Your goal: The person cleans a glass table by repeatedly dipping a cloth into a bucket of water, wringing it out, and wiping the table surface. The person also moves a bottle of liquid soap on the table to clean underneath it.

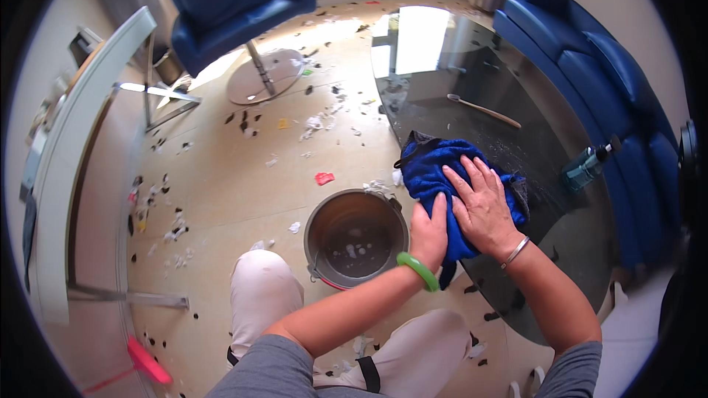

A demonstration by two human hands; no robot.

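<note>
A blue cloth (442,171) with a dark grey edge lies bunched on the near left part of a dark glass tabletop (498,99). My right hand (484,207), a silver bangle at its wrist, holds the cloth down palm-first with the fingers stretched out. At the table's edge my left hand (430,232), below which sits a green bangle, grips the cloth's near side; its fingers are mostly hidden. Part of the cloth hangs over that edge. Just left of my hands, a grey bucket (312,232) stands on the floor with some bubbly liquid inside.
On the glass lie a toothbrush (484,110) and, farther right, a teal pump bottle (583,168). A blue sofa (586,74) borders the table. Paper scraps (316,124) and dark bits litter the tiled floor. A blue swivel chair (232,5) and a white desk (91,116) stand left.
</note>
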